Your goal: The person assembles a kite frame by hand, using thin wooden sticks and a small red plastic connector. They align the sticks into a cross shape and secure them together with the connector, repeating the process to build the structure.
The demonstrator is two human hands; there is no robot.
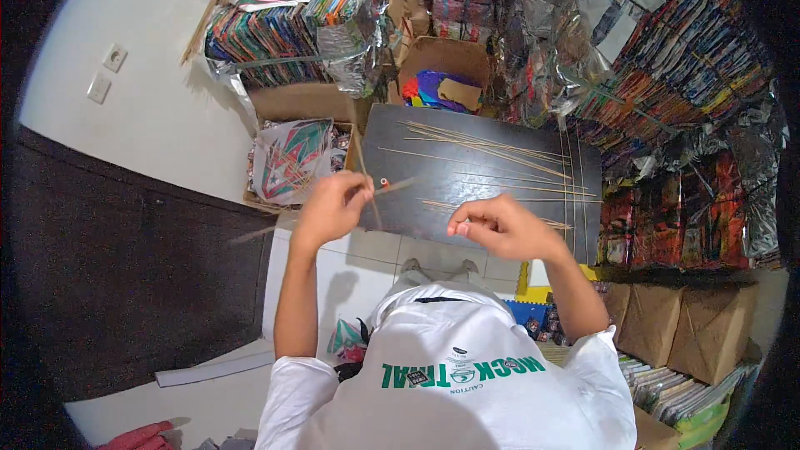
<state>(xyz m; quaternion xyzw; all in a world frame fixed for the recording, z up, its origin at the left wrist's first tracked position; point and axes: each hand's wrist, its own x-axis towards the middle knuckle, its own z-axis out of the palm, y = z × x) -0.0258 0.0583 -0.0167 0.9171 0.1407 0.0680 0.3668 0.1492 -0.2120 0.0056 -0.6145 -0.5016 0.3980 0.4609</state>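
Observation:
My left hand [335,210] is closed around thin bamboo sticks [365,157] that cross at the fingers. Their ends are blurred and stick out over the table's left side. Just right of these fingers, a small white and red ring-like item [384,182] shows. My right hand [506,229] hovers over the table's front edge with thumb and fingertips pinched together. Whether anything thin lies in that pinch is too small to see. Beyond it, several long bamboo sticks [492,143] are spread across the black table [400,225].
Left of the table stands a cardboard box [300,102] with printed kite-like sheets [292,158] on top. Another box [442,52] with colourful pieces is behind the table. Tall plastic-wrapped stacks [667,75] crowd the right. A dark door [125,250] is at the left.

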